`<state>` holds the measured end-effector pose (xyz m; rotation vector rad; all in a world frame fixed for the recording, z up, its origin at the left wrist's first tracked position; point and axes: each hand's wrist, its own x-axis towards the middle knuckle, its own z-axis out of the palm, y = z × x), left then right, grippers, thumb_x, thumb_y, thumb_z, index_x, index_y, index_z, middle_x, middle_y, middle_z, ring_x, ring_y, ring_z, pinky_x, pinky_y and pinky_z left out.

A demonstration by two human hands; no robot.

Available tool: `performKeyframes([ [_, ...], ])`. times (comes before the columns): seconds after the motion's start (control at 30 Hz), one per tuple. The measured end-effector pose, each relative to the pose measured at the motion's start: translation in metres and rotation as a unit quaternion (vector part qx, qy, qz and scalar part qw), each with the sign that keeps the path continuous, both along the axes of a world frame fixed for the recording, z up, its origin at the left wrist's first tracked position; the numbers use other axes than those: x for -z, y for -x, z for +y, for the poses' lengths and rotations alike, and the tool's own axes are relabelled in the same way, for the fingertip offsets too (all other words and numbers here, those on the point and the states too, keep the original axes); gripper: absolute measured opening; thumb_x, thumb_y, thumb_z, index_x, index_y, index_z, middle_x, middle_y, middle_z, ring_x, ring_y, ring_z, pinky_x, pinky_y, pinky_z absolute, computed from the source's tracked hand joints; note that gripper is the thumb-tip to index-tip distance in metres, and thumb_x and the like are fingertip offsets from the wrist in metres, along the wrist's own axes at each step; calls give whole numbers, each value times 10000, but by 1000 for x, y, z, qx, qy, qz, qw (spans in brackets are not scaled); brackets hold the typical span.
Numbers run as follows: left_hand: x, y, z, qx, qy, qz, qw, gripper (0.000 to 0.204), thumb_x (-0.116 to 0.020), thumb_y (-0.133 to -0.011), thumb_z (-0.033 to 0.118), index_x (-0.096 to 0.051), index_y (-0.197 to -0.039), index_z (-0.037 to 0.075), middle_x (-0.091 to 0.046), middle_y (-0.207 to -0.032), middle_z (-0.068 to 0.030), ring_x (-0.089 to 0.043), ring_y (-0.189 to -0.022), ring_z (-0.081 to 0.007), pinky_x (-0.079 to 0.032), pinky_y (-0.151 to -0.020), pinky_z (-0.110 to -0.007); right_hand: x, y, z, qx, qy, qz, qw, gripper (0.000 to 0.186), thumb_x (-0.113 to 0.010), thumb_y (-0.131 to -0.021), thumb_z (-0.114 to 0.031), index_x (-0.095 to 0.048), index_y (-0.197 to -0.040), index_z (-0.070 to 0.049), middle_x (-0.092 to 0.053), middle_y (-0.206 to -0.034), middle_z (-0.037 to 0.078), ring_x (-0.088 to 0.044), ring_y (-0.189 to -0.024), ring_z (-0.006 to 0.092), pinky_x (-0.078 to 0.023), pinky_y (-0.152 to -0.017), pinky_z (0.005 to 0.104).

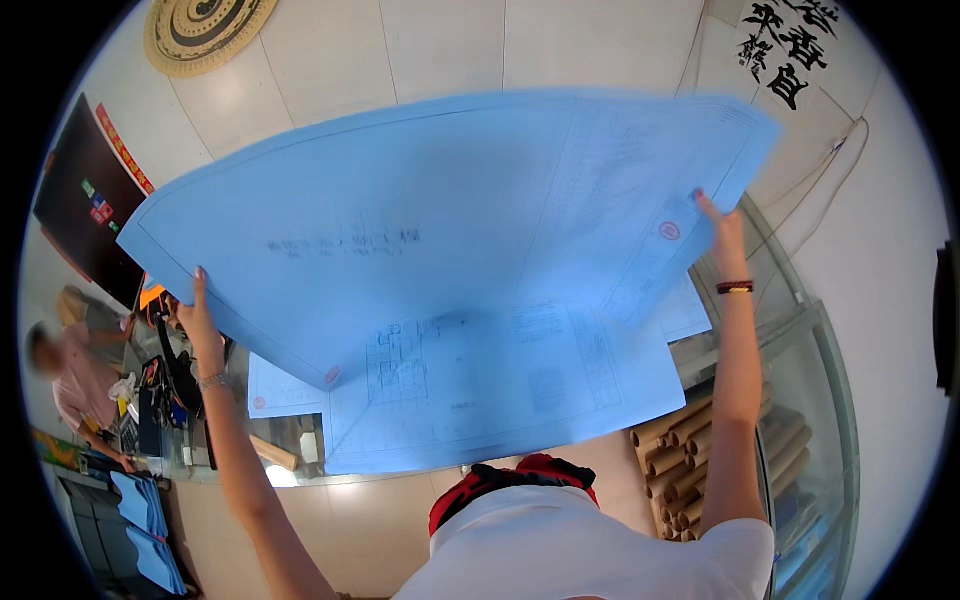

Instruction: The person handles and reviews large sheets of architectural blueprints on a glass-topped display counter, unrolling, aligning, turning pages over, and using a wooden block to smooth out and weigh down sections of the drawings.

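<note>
Between my raised hands stretches a large blue blueprint sheet, its face toward me, with faint drawn lines and small red stamps. My left hand pinches its left edge, thumb on the front. At the right edge my right hand grips it the same way, fingers behind the paper. The held sheet bows upward along its far edge and looks slightly blurred. Below it another blue drawing with a printed plan lies on the glass counter. Paler sheets stick out from under it at both sides.
Cardboard tubes are stacked at the lower right beside a glass case. At the left, a person in a pink shirt is by a cluttered counter. Folded blue sheets lie at the lower left. A dark screen hangs on the wall.
</note>
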<state>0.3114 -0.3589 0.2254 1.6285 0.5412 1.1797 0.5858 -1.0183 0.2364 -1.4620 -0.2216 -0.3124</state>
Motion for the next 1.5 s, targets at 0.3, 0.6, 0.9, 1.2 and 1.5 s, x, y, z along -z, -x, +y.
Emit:
performKeyframes([
  [0.3,89,24,75,73,49,3,996,263,-549,-891,236,-584,-928,-22,-600,-842,-24,-532,-730,-74,-416,-666,-218,103,-23,-41,25,144,120,982,242,-701,-762,-146,-609,-907,25,-621,-893,52,-569,-813,119,-446,-736,245],
  [0.6,0,19,36,73,51,118,989,328,-666,-798,353,-616,-814,30,-594,-759,-7,-547,-653,-86,-455,-600,-238,39,-7,-54,-47,128,175,975,307,-686,-764,-99,-579,-989,80,-632,-904,114,-608,-719,157,-490,-601,255],
  [0.9,113,-28,56,72,-11,318,945,417,-690,-766,391,-626,-750,-21,-577,-629,-14,-502,-501,-85,-393,-466,-238,132,-34,-48,-97,216,213,948,288,-721,-718,-136,-636,-928,42,-646,-829,74,-595,-712,133,-470,-653,271],
  [1.2,222,-86,27,77,-67,366,925,360,-670,-790,310,-635,-785,-48,-554,-580,-18,-465,-525,-103,-375,-470,-308,226,-57,-41,-116,375,307,867,484,-746,-682,-214,-577,-1040,63,-616,-954,120,-571,-871,192,-432,-779,318],
  [1.5,276,35,48,177,127,492,843,431,-622,-804,354,-561,-1073,23,-565,-752,-46,-470,-565,-114,-361,-448,-260,266,8,-99,-85,245,453,853,598,-681,-759,-307,-477,-1211,27,-609,-942,54,-546,-822,115,-432,-653,265],
])
